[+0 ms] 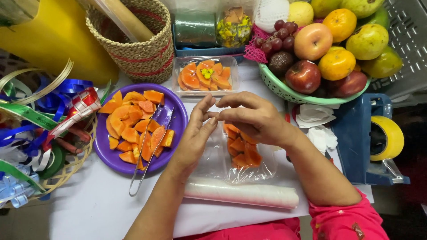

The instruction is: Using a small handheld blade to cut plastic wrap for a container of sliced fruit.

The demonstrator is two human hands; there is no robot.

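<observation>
My left hand (196,133) and my right hand (252,116) meet fingertip to fingertip above a clear plastic tray of papaya pieces (242,153). Whether they pinch the thin clear film between them I cannot tell. The film comes off a roll of cling film (242,194) lying at the table's front edge. Left of my hands stands a purple plate (175,113) of cut papaya with metal tongs (149,151) lying across it. Behind my hands sits another clear tray of papaya (205,75), topped with a small yellow flower.
A green bowl (278,89) heaped with apples, oranges, grapes and pears stands at the back right. A blue tape dispenser (364,138) with a yellow roll is at the right. A woven basket (133,42) stands behind; coloured ribbons (40,120) fill a basket at the left.
</observation>
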